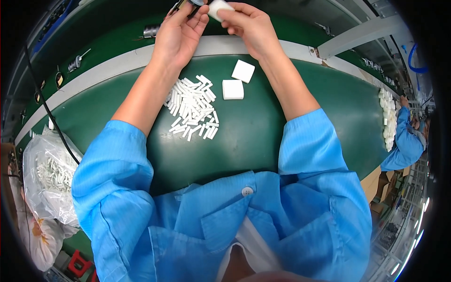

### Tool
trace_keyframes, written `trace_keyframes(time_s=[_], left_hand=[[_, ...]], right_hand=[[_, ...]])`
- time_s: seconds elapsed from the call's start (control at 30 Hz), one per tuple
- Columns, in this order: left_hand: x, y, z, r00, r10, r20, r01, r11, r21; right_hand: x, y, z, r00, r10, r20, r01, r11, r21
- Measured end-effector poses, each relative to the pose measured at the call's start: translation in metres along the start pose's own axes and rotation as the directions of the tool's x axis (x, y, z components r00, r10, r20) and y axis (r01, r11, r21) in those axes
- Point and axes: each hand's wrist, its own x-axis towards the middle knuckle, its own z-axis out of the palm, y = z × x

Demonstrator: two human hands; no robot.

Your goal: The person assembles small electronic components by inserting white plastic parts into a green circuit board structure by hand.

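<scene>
At the far edge of the table my left hand [184, 29] is closed round a dark round part [195, 3] with a shiny rim, partly cut off by the picture's top. Right beside it, my right hand [248, 27] pinches a white foam block [219, 9] between thumb and fingers. Two similar white square blocks [233, 90] lie on the green table [225, 155] between my forearms, their corners close together. To their left spreads a loose pile of short white tubes [191, 105], partly beside my left forearm.
Beyond a pale rail [221, 46] runs a green conveyor-like strip holding small motor-like parts [75, 63]. A clear plastic bag of white pieces [52, 171] sits at left, a black cable [51, 110] crossing near it. At right, a co-worker's blue sleeve [405, 141] is beside stacked white blocks [388, 120].
</scene>
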Motion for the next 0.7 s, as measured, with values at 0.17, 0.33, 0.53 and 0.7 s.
trace_keyframes(time_s=[0.17,0.33,0.53,0.7], left_hand=[[0.001,0.004,0.000,1.000,-0.006,-0.001,0.006,1.000,0.012],[0.002,0.001,-0.006,0.999,-0.040,-0.010,0.040,0.999,0.013],[-0.001,-0.002,-0.004,0.991,-0.098,-0.091,0.105,0.991,0.084],[0.002,-0.002,-0.008,0.994,-0.085,-0.075,0.092,0.991,0.094]], right_hand=[[0.000,-0.007,0.007,0.988,-0.150,0.041,0.155,0.939,-0.306],[0.002,-0.022,-0.003,0.981,-0.177,0.082,0.194,0.824,-0.532],[-0.020,-0.044,-0.010,0.808,-0.386,0.445,0.577,0.363,-0.732],[-0.011,-0.042,0.002,0.951,-0.225,0.213,0.257,0.189,-0.948]])
